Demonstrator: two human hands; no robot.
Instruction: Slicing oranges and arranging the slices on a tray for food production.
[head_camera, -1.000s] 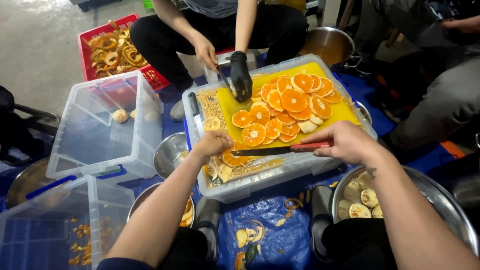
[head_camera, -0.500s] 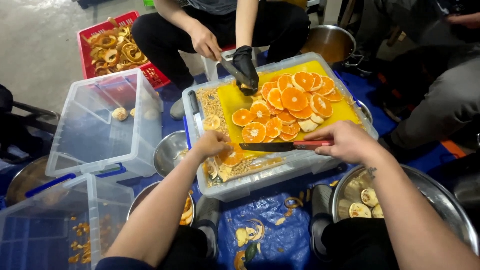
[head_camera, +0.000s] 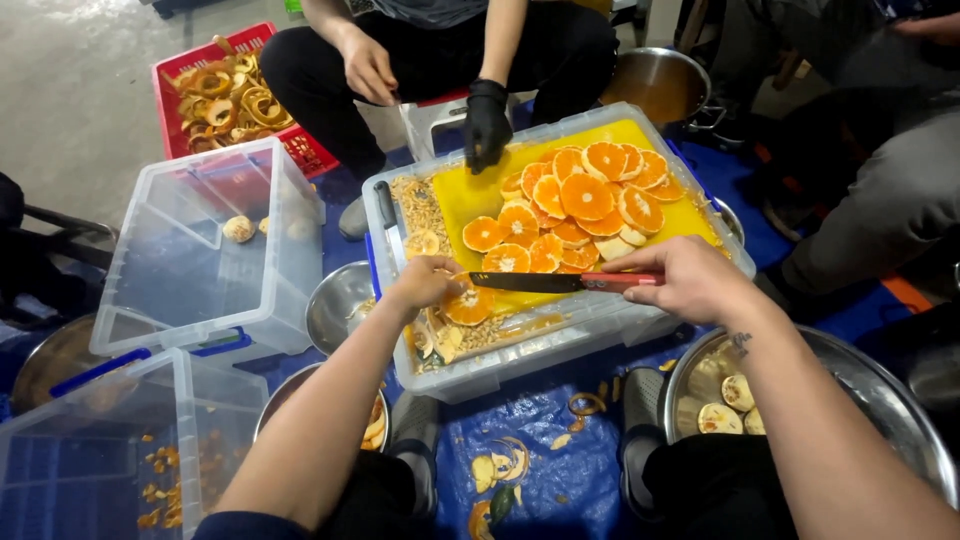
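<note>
The orange piece (head_camera: 468, 303) lay on the yellow cutting board (head_camera: 470, 195), directly under the fingers of the left hand (head_camera: 425, 281), which was curled down and pressed on it, probably to keep it from rolling. The right hand (head_camera: 690, 280) was closed around the red handle of a knife (head_camera: 560, 282). The dark blade pointed across toward the left hand and its tip was just beside the orange piece, held flat and low, it seemed for a thin slice.

Beyond both hands, a heap of orange slices (head_camera: 585, 200) covered the far half of the board, pushed away so the near edge stayed free for cutting. The board sat on a clear plastic tub (head_camera: 500, 370) that served as the surface. Peel scraps (head_camera: 440, 335) lay below the left hand, at the near edge.

On the far side of the tub, another person's black-gloved hand (head_camera: 487, 125) rested at the board's edge. Left of the left hand stood an open clear bin (head_camera: 200, 260), and further away a red crate (head_camera: 250, 95) full of peel rings. Under the right forearm was a metal bowl (head_camera: 880, 400) with pale fruit ends.
</note>
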